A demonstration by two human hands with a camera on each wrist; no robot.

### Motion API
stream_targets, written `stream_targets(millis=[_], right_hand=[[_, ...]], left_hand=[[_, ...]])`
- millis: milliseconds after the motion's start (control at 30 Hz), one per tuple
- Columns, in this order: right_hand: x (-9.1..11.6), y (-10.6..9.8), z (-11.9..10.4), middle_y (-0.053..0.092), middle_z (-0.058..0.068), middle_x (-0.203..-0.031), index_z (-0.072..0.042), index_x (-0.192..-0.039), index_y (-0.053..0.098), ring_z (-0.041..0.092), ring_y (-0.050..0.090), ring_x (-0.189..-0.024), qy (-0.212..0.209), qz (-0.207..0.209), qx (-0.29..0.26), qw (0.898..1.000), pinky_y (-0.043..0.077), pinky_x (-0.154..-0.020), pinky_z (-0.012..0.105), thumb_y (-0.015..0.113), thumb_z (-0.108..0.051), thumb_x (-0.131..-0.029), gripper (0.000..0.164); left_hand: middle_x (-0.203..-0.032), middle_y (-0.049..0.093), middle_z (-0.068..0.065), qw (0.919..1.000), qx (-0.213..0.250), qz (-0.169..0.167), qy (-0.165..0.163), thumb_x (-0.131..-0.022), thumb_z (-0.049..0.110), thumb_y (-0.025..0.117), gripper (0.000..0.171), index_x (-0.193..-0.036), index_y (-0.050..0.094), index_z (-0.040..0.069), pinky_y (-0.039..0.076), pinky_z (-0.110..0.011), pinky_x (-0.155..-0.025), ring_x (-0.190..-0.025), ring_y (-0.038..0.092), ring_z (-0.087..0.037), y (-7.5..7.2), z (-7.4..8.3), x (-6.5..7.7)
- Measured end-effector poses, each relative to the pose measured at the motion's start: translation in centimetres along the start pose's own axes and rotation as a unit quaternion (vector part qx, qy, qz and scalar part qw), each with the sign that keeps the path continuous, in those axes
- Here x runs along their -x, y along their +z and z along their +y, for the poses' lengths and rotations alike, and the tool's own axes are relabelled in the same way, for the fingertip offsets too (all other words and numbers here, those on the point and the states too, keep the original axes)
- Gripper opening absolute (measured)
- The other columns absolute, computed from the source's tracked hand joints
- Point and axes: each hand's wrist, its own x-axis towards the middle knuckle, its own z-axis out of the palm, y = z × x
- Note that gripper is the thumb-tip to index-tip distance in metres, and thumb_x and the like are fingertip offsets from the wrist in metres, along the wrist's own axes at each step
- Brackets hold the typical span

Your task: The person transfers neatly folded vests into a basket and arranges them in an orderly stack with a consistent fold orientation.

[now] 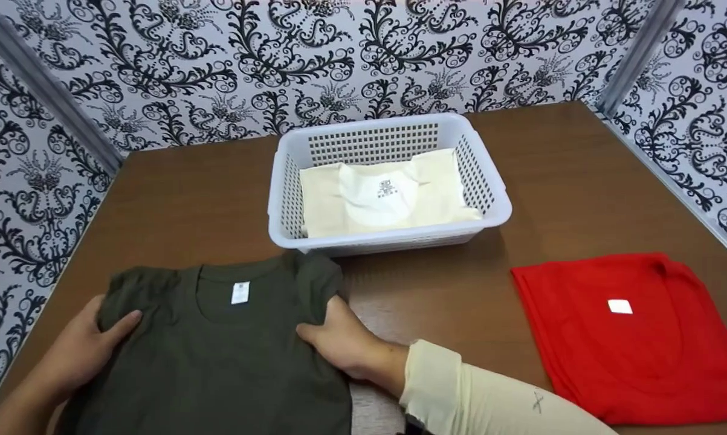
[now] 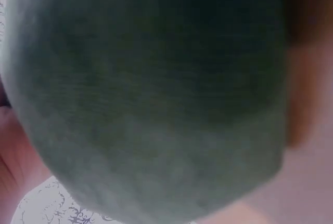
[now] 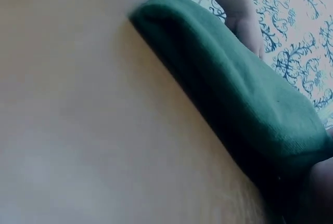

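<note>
A dark olive-green T-shirt point(image 1: 236, 356) with a white neck label lies in front of me in the head view. My left hand point(image 1: 91, 344) grips its left side near the shoulder, thumb on top and fingers hidden beneath the cloth. On the other side, my right hand point(image 1: 345, 338) pinches the shirt near its right shoulder, with the thumb on top. Blurred green cloth point(image 2: 151, 104) fills most of the left wrist view. In the right wrist view the folded green edge point(image 3: 250, 94) runs diagonally above the tabletop.
A white plastic basket point(image 1: 393, 237) stands at the back middle, with a folded cream shirt point(image 1: 321, 205) inside. To the right lies a folded red shirt point(image 1: 605, 356) with a white label. The brown table point(image 1: 206, 199) meets patterned walls point(image 1: 339, 60) at the back and sides.
</note>
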Motion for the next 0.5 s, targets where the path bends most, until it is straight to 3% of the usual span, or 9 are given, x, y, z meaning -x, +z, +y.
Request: stream_targets(millis=[200,300,400,500], right_hand=[[2.2,-0.2,-0.7,0.047,0.002,-0.132,-0.017,-0.136,0.032,0.015,0.049,-0.118,-0.020,-0.021,0.038,0.999,0.035,-0.104,0.034,0.054,0.000,-0.084,0.058],[3.3,-0.6,-1.2,0.048,0.000,-0.131,-0.020,-0.136,0.032,0.013,0.048,-0.120,-0.039,-0.039,0.052,0.997,0.033,-0.105,0.034,0.054,0.001,-0.084,0.060],[4.4,-1.1,-2.0,0.047,-0.001,-0.131,-0.019,-0.136,0.033,0.012,0.047,-0.120,-0.060,-0.045,0.069,0.995,0.032,-0.105,0.032,0.054,0.002,-0.083,0.060],[5.5,-2.0,-2.9,0.048,0.001,-0.131,-0.016,-0.135,0.034,0.013,0.047,-0.120,-0.073,-0.045,0.086,0.993,0.034,-0.104,0.029,0.056,0.000,-0.083,0.058]], left_hand=[[-0.137,0.032,-0.034,0.9984,0.013,0.050,0.022,-0.093,0.047,0.043,0.074,-0.142,0.016,-0.002,0.038,-0.053,-0.086,-0.119,0.038,-0.047,0.5,0.2,1.8],[-0.135,0.038,-0.032,0.9968,0.013,0.073,0.032,-0.093,0.044,0.044,0.070,-0.142,0.018,0.001,0.045,-0.037,-0.080,-0.106,0.054,-0.019,0.5,0.3,2.6],[-0.131,0.043,-0.029,0.9951,0.013,0.086,0.048,-0.094,0.042,0.045,0.067,-0.143,0.019,0.004,0.047,-0.025,-0.068,-0.089,0.050,0.008,0.5,0.8,3.4],[-0.128,0.046,-0.026,0.9939,0.014,0.091,0.062,-0.094,0.040,0.044,0.065,-0.144,0.019,0.007,0.048,-0.024,-0.064,-0.084,0.049,0.013,0.6,1.8,4.0]])
